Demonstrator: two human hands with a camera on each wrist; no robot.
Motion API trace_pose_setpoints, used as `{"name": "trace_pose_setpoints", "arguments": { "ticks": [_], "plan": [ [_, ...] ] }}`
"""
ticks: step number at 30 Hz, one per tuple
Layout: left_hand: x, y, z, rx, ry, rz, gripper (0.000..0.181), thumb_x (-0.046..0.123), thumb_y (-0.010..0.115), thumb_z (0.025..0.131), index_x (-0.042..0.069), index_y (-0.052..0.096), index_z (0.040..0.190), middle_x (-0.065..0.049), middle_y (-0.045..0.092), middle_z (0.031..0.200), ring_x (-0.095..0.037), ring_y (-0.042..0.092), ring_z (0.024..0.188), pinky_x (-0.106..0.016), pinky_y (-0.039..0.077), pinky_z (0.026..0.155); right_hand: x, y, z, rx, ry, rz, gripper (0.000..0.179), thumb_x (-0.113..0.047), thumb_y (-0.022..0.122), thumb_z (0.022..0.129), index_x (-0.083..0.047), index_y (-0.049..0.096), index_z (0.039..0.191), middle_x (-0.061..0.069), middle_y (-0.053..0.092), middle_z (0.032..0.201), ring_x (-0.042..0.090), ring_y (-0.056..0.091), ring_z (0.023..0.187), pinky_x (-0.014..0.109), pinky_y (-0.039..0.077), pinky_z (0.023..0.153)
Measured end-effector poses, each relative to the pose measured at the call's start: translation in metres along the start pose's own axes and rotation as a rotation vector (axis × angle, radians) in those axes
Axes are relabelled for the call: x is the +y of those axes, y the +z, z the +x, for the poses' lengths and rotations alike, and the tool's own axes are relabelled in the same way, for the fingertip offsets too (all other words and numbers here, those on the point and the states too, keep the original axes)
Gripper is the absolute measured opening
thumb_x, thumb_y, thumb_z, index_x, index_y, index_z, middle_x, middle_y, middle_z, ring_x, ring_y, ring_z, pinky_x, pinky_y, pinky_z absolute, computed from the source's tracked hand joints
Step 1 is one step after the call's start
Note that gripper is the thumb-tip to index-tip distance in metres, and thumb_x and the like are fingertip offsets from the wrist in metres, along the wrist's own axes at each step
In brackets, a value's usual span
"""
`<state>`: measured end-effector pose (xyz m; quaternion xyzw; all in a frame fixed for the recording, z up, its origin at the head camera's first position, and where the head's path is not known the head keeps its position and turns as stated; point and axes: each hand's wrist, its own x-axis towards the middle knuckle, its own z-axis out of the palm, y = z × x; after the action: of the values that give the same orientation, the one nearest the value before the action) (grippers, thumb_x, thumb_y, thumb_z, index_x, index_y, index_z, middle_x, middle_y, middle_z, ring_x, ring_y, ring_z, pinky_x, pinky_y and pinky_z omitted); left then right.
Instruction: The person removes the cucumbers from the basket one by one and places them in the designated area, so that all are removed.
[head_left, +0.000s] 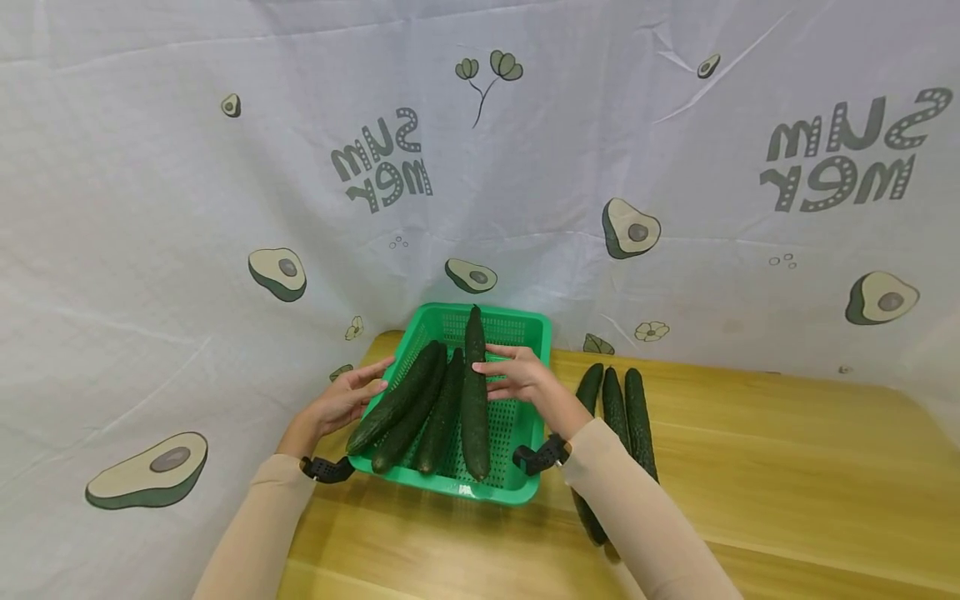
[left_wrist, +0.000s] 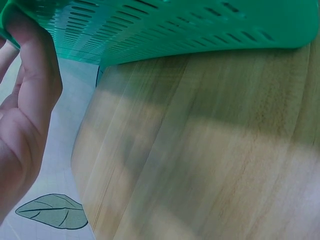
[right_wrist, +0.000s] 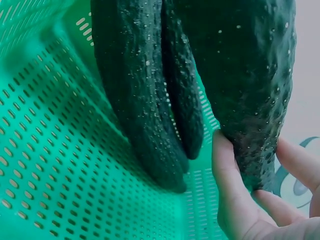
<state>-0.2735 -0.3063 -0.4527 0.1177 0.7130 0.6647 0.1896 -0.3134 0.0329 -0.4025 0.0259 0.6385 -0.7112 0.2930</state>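
Note:
A green plastic basket [head_left: 546, 354] with slotted walls stands at the back of the table. In the head view my left hand [head_left: 341, 406] is at its left side; the left wrist view shows the thumb [left_wrist: 30, 30] hooked over the rim. My right hand [head_left: 522, 375] holds a long dark green cucumber [head_left: 476, 408] between thumb and fingers, over the basket's middle. Close up, the right wrist view has the fingers [right_wrist: 230, 185] around the tapered end of this cucumber [right_wrist: 245, 90]. Three more cucumbers [head_left: 444, 417] lie side by side in the basket's left half.
To the right of the basket, three cucumbers [head_left: 615, 408] lie on the wooden table [head_left: 787, 467], partly behind the right forearm. A white cloth [head_left: 555, 167] printed with avocados hangs behind the table and along its left side. Each wrist wears a black band [head_left: 542, 455].

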Motion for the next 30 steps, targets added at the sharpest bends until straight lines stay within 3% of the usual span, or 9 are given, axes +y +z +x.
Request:
{"name": "trace_pose_setpoints", "arguments": {
  "ticks": [15, 21, 30],
  "plan": [
    [-0.001, 0.0, 0.001, -0.003, 0.001, 0.012, 0.059, 0.017, 0.051, 0.107, 0.015, 0.025, 0.16, -0.017, 0.006, 0.165, -0.005, 0.028, 0.047, -0.022, 0.03, 0.047, -0.007, -0.024, -0.016, -0.003, -0.03, 0.027, 0.068, -0.003, 0.061, 0.1, -0.014, 0.029, 0.159, 0.027, 0.027, 0.157, 0.05, 0.035, 0.137, 0.053, 0.043, 0.102],
    [-0.002, 0.0, -0.001, 0.002, -0.005, 0.008, 0.059, 0.016, 0.05, 0.107, 0.015, 0.025, 0.16, -0.018, 0.007, 0.165, -0.005, 0.028, 0.048, -0.022, 0.029, 0.047, -0.007, -0.037, -0.025, -0.029, -0.042, 0.007, 0.068, -0.005, 0.06, 0.101, -0.014, 0.027, 0.16, 0.027, 0.027, 0.157, 0.05, 0.035, 0.137, 0.04, 0.056, 0.085],
    [0.002, 0.002, -0.002, 0.012, 0.0, 0.022, 0.06, 0.017, 0.051, 0.107, 0.014, 0.025, 0.16, -0.019, 0.006, 0.165, -0.008, 0.027, 0.048, -0.023, 0.029, 0.047, -0.006, -0.056, -0.038, -0.039, -0.079, 0.009, 0.069, -0.004, 0.059, 0.101, -0.013, 0.024, 0.16, 0.028, 0.018, 0.16, 0.052, 0.031, 0.138, 0.031, 0.058, 0.072]
  ]
}}
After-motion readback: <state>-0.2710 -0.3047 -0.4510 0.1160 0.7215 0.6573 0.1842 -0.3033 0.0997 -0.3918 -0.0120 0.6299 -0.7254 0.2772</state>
